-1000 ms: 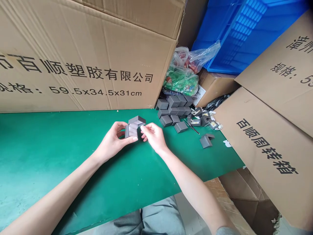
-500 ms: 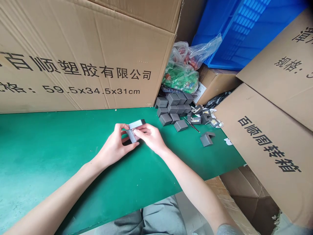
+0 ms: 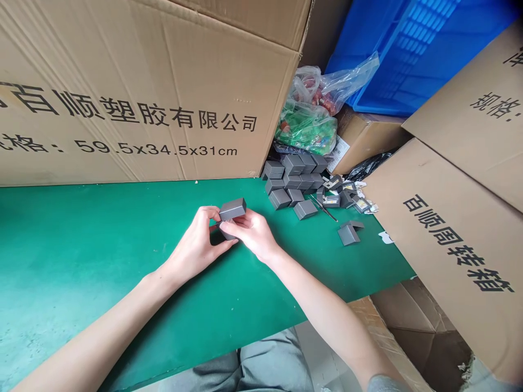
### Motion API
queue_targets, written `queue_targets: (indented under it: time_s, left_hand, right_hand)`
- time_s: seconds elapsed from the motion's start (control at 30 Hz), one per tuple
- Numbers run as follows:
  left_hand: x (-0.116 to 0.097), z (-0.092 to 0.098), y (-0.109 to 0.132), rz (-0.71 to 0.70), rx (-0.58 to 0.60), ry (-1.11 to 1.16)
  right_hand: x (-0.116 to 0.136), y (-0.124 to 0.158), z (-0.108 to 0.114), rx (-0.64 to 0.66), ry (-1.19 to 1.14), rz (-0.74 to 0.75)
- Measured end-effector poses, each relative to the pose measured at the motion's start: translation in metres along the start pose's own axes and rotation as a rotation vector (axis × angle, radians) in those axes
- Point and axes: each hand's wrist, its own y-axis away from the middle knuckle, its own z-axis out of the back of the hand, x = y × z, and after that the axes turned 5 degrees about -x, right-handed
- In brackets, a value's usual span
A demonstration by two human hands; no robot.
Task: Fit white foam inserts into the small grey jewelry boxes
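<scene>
A small dark grey box with a matt, card-like surface is held above the green mat, and its pale inside does not show. My left hand grips it from the left, with the fingers curled around its near end. My right hand presses in from the right, with the fingertips against its underside. Part of the box is hidden by my fingers. To the right of my hands lies a heap of similar grey boxes.
The green work mat runs under my arms. Right of the heap lie a thin dark tool, an opened grey box and small white-and-grey pieces. Large printed cartons, plastic bags and a blue crate stand behind.
The box's pale inside, visible a second ago, no longer shows. Its grey outside now faces up, and the box has turned and shifted slightly right between my hands.
</scene>
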Motion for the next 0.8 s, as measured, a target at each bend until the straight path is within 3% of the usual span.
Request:
queue_targets:
  time_s: [0.37,0.8]
  left_hand:
    - [0.002,-0.001,0.001,-0.018,0.004,-0.007]
    - [0.003,0.000,0.000,-0.008,0.008,-0.039]
  right_hand:
    - [-0.003,0.001,-0.005,-0.114,-0.015,0.012]
    - [-0.004,-0.006,0.009,-0.040,0.020,-0.003]
